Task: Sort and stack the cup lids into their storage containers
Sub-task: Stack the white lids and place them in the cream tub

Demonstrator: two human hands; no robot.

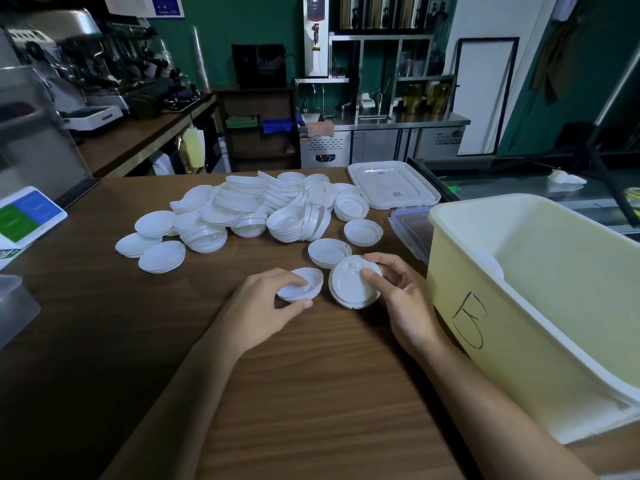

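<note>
A heap of white plastic cup lids (249, 213) lies on the wooden table (298, 393), with loose lids (363, 232) around it. My left hand (266, 306) grips a small white lid (301, 285) between thumb and fingers. My right hand (398, 299) holds a small stack of larger white lids (346, 285), thumb on top. Another lid (327, 251) sits just behind both hands. A pale yellow storage bin (519, 306) marked with a handwritten character stands at the right; a few white lids (491, 266) show inside it.
A white bin cover (391, 183) lies behind the heap. A clear box lid (410, 230) sits beside the yellow bin. A clear container corner (14, 303) is at the left edge, and a blue-green card (24, 216) beyond it. Counters and kitchen machines fill the background.
</note>
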